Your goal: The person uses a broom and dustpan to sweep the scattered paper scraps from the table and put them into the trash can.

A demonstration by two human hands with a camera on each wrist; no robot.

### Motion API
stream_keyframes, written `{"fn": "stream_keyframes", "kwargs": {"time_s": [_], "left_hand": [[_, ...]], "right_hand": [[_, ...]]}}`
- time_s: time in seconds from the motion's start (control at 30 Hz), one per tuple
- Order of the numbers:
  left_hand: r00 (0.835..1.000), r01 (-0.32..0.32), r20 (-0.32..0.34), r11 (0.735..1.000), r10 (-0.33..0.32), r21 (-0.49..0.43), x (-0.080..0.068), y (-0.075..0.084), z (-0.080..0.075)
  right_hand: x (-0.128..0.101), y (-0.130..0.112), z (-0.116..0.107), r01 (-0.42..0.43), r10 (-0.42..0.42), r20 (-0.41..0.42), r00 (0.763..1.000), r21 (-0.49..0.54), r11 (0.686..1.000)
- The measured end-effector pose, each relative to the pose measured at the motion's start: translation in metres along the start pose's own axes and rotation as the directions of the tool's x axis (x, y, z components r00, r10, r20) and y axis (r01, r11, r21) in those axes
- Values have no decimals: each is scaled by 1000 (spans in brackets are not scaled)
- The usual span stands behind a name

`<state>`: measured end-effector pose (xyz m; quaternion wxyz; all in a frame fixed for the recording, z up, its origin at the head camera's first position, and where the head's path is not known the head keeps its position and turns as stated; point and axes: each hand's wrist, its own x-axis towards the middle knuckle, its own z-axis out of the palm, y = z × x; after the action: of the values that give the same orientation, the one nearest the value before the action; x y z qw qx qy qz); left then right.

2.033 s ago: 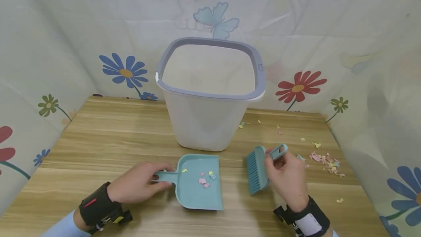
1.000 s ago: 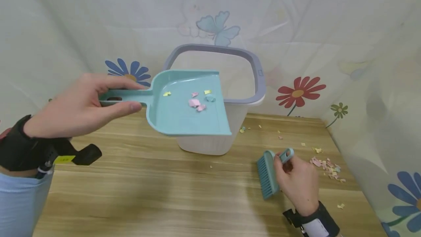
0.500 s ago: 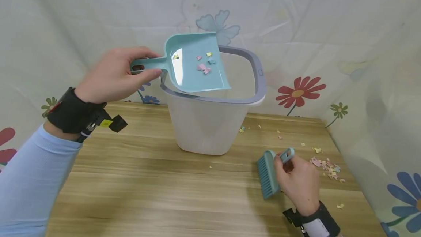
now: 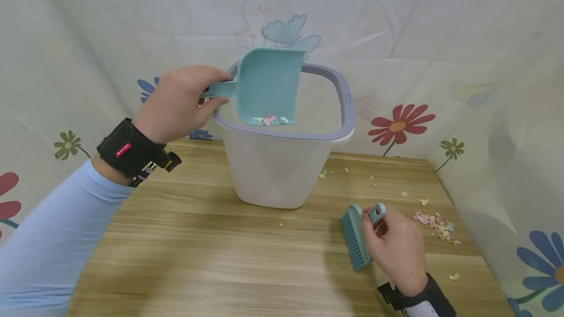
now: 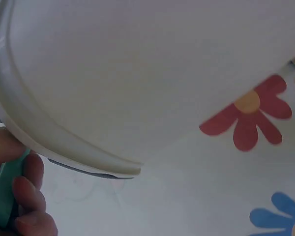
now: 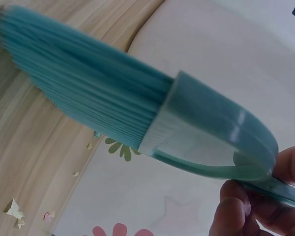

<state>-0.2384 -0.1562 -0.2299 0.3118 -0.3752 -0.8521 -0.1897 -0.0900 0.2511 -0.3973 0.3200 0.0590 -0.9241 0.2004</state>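
My left hand point(image 4: 178, 101) grips the handle of a light blue dustpan point(image 4: 269, 82) over the mouth of a white bin point(image 4: 275, 165) with a grey-blue rim. The pan is tilted, and its paper scraps point(image 4: 269, 120) have gathered along the side nearest me. In the left wrist view, fingers point(image 5: 29, 194) curl round the green-blue handle beside the bin wall point(image 5: 103, 98). Low at the right, my right hand point(image 4: 396, 248) pinches the handle of a matching small brush point(image 4: 356, 238). Its bristles point(image 6: 88, 73) fill much of the right wrist view.
A pile of pink and yellow paper scraps point(image 4: 436, 224) lies on the right of the wooden table point(image 4: 220, 258). Smaller bits point(image 4: 323, 174) are scattered right of the bin. A flower-printed sheet point(image 4: 396, 38) hangs behind and on both sides.
My left hand has lifted the dustpan from the table to over the bin, then tipped it; the scraps slid to its near side. The brush stays low, slightly right of where it was.
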Motion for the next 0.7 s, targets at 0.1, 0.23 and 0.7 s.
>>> {"fn": "stream_keyframes", "kwargs": {"time_s": [0.1, 0.23, 0.7], "left_hand": [[996, -81, -32, 994, 83, 67, 0, 2, 4], [977, -188, -67, 968, 201, 163, 0, 5, 5], [936, -102, -318, 981, 151, 165, -21, 11, -4]], "right_hand": [[-1, 0, -1, 7, -7, 3, 1000, 5, 1000], [-1, 0, -4, 14, -14, 12, 1000, 9, 1000], [4, 1, -18, 80, -87, 60, 994, 116, 990]]}}
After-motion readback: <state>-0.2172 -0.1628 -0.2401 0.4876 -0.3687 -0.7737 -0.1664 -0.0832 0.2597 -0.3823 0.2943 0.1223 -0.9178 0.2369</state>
